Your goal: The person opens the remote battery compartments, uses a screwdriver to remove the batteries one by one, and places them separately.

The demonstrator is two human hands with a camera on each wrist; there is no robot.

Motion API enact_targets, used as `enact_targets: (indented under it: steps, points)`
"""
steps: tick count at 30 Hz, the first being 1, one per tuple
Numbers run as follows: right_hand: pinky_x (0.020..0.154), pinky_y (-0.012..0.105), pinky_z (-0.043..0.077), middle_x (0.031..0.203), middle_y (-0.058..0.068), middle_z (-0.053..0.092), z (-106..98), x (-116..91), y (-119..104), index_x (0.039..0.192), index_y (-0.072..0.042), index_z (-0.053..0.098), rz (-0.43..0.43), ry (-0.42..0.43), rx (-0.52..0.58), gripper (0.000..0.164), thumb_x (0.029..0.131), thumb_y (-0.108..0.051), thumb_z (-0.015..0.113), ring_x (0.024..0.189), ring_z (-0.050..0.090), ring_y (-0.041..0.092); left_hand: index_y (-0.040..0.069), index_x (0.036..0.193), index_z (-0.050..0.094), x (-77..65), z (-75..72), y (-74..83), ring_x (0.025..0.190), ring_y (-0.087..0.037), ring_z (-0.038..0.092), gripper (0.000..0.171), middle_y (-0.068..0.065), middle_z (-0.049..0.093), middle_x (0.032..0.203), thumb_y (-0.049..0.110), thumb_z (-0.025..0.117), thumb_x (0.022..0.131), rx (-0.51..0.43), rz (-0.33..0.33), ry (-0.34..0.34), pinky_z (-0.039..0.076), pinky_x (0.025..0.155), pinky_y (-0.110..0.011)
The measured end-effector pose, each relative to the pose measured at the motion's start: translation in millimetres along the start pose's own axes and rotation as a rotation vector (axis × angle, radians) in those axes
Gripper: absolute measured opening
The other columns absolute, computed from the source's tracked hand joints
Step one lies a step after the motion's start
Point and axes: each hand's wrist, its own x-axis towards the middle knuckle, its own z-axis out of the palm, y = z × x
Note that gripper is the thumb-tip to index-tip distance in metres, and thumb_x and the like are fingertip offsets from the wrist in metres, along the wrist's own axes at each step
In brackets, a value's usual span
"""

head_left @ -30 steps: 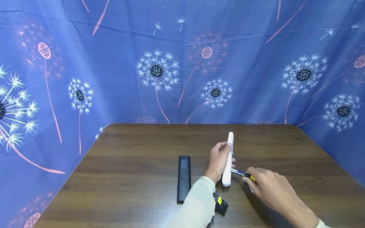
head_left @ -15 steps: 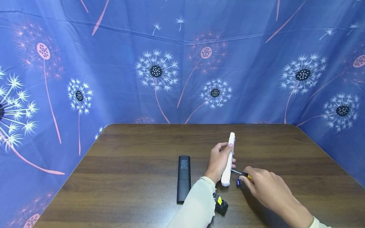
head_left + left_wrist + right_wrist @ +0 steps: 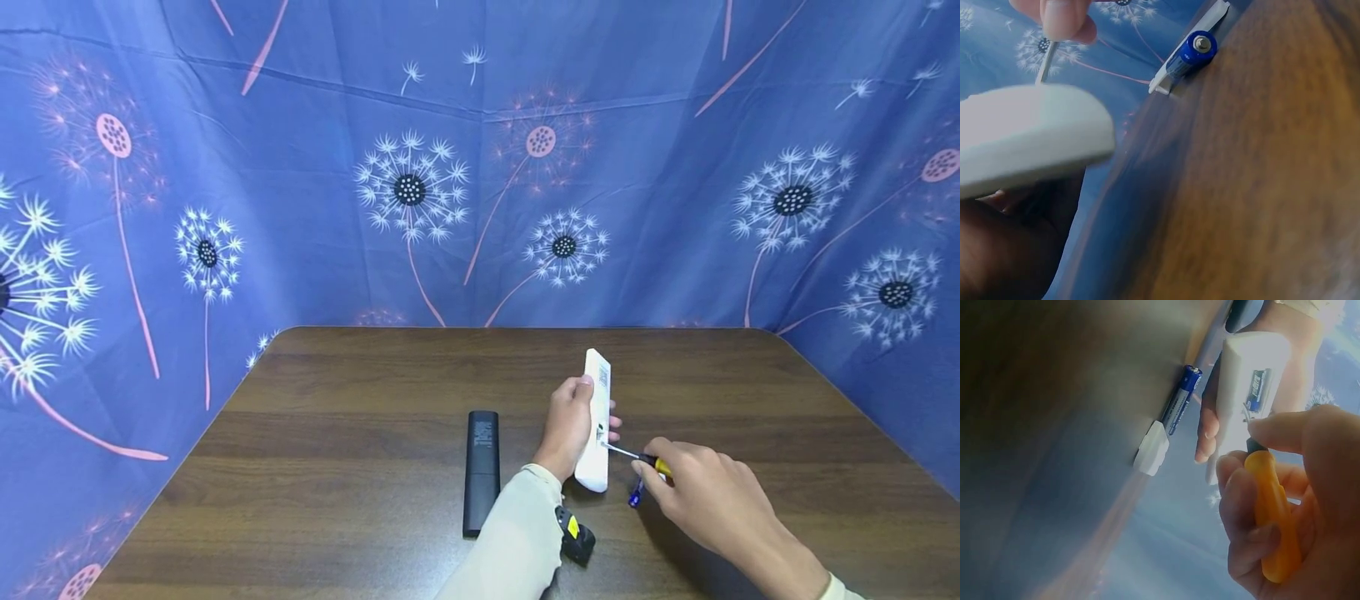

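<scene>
My left hand (image 3: 567, 425) grips a white remote control (image 3: 595, 471), its back tilted towards my right hand. In the right wrist view its battery compartment is uncovered, with a blue battery (image 3: 1256, 390) inside. My right hand (image 3: 712, 492) holds a screwdriver (image 3: 1277, 544) by its yellow handle, thumb and fingers curled round it. The tip of its thin shaft meets the remote at the compartment. A second blue battery (image 3: 1180, 403) lies on the table below the hands, beside a small white battery cover (image 3: 1152, 449).
A black remote control (image 3: 482, 475) lies back up on the wooden table (image 3: 337, 467), left of my left forearm. A small black device (image 3: 576, 537) with a yellow mark sits at the left cuff. A blue dandelion-print cloth (image 3: 300, 167) hangs behind the table.
A blue battery at the screwdriver shaft has come away from the remote and now lies on the table. The remote has turned, showing its back and open compartment.
</scene>
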Motion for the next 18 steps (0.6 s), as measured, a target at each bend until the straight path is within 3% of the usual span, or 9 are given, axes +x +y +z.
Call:
enact_targets:
  steps: [8, 18]
  points:
    - [0.043, 0.033, 0.033, 0.066, -0.013, 0.052, -1.2, 2.7, -2.1, 0.093, -0.019, 0.071, 0.015, 0.087, 0.024, 0.010, 0.090, -0.028, 0.073, 0.053, 0.042, 0.011, 0.002, 0.124, 0.054, -0.2, -0.8, 0.1, 0.075, -0.029, 0.071, 0.034, -0.021, 0.069, 0.099, 0.024, 0.032, 0.111, 0.008, -0.027, -0.009, 0.058, 0.058, -0.034]
    - [0.041, 0.031, 0.030, 0.067, -0.009, 0.053, -1.6, 5.3, -4.2, 0.097, -0.014, 0.073, 0.045, 0.066, 0.052, 0.014, 0.090, -0.026, 0.073, 0.052, 0.041, 0.010, 0.008, 0.124, 0.056, -1.0, -3.0, 2.9, 0.078, -0.027, 0.072, 0.036, -0.015, 0.070, 0.098, 0.029, 0.031, 0.111, 0.048, -0.085, -0.026, 0.054, 0.057, -0.030]
